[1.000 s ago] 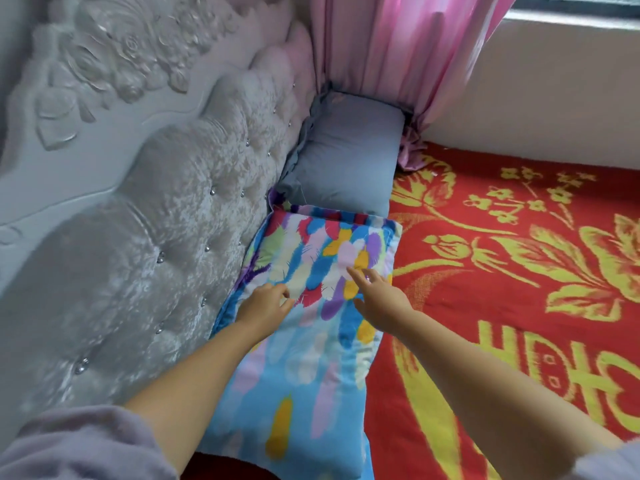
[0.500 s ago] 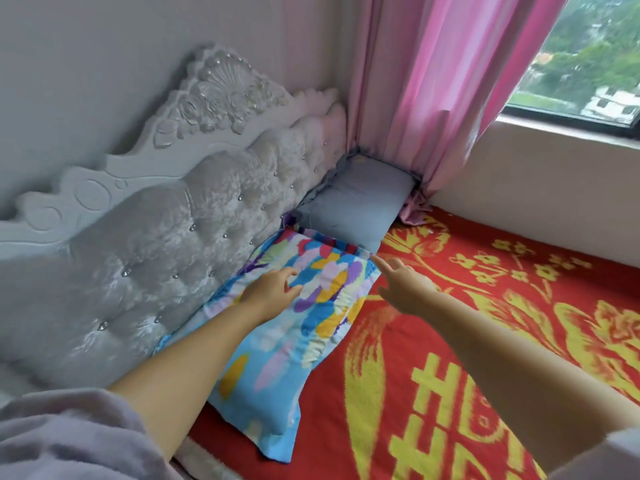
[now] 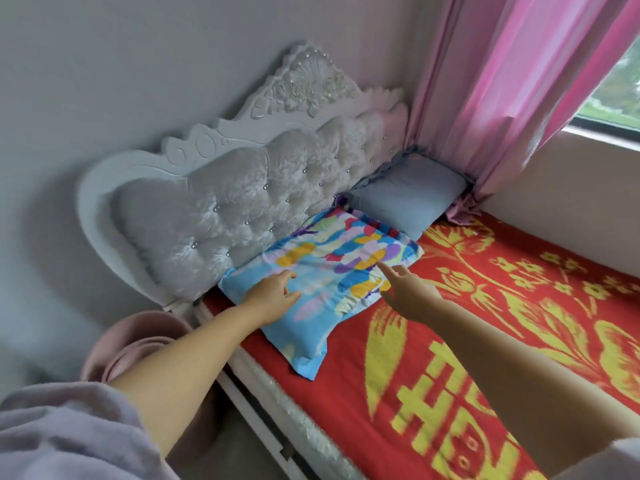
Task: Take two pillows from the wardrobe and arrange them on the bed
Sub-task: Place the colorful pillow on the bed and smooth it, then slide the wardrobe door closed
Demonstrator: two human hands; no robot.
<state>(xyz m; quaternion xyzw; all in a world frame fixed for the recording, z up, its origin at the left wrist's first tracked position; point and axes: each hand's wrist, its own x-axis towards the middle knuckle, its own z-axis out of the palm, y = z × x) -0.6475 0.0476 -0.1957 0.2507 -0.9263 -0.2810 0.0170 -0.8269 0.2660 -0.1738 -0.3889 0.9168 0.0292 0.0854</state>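
A colourful pillow [image 3: 322,268], light blue with bright patches, lies flat on the bed's red and yellow blanket [image 3: 433,368] against the headboard. A plain grey-blue pillow [image 3: 408,195] sits beyond it in the corner by the curtain, its near edge touching the colourful one. My left hand [image 3: 273,292] hovers over the colourful pillow's near-left part, fingers spread, holding nothing. My right hand [image 3: 405,289] is at the pillow's right edge, index finger stretched toward it, also empty.
A white tufted headboard [image 3: 249,202] stands along the wall behind the pillows. A pink curtain [image 3: 512,88] hangs at the far corner beside a window [image 3: 616,81]. A pink round container [image 3: 138,344] stands on the floor beside the bed's near corner.
My head has pulled back and up, so more of the headboard, wall and floor shows. Both hands have lifted slightly off the colourful pillow; the pillows lie as before.
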